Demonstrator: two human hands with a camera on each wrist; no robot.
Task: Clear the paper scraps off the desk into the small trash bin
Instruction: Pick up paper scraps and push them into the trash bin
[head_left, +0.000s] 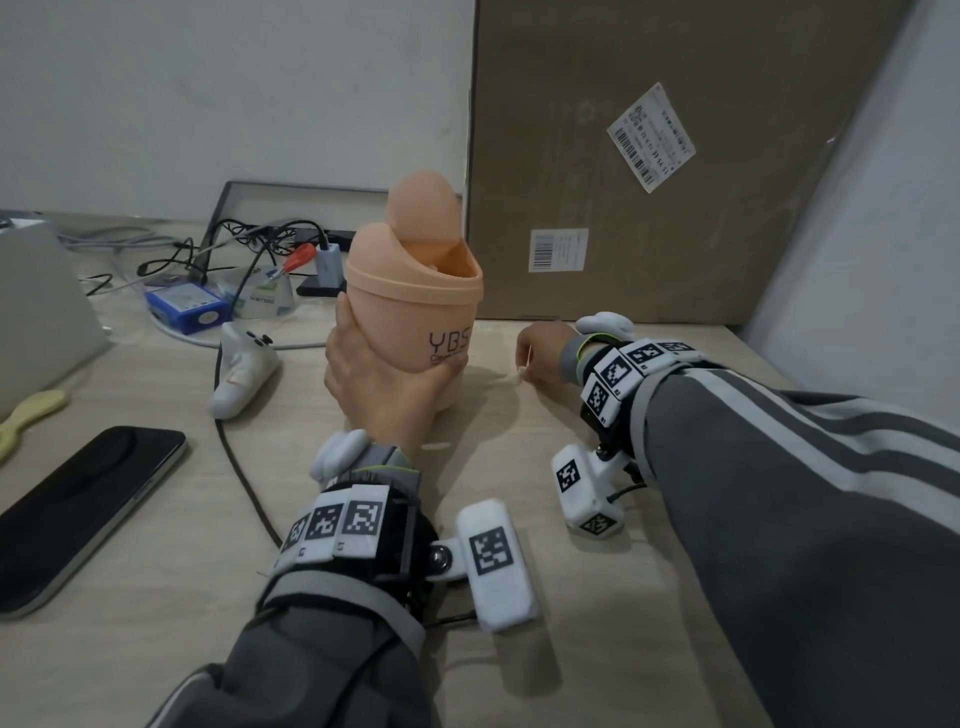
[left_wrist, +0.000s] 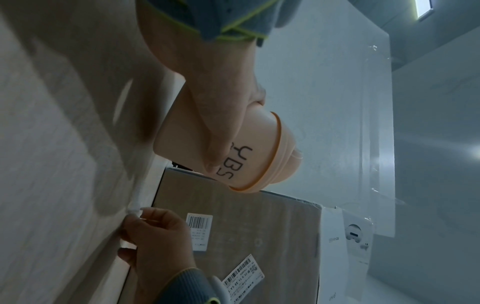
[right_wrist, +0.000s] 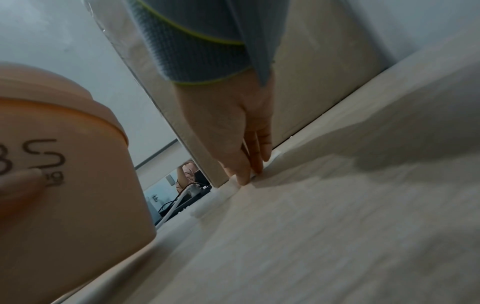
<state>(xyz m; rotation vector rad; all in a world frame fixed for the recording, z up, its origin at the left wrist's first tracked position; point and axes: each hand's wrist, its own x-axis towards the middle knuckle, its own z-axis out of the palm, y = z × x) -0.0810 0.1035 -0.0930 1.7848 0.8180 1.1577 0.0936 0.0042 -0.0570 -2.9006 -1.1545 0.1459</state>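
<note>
Two hands | left hand (head_left: 371, 374) fingers grip bin (head_left: 415, 291) | right hand (head_left: 540, 351) fingers pinch paper scrap (head_left: 521, 368) on desk (head_left: 363, 649)

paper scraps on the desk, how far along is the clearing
Done: cannot tell; the bin's inside is hidden. In hand: the left hand grips the small trash bin, its swing lid tipped open, while the right hand pinches a white paper scrap at the desk. Left: dropping that scrap in.
</note>
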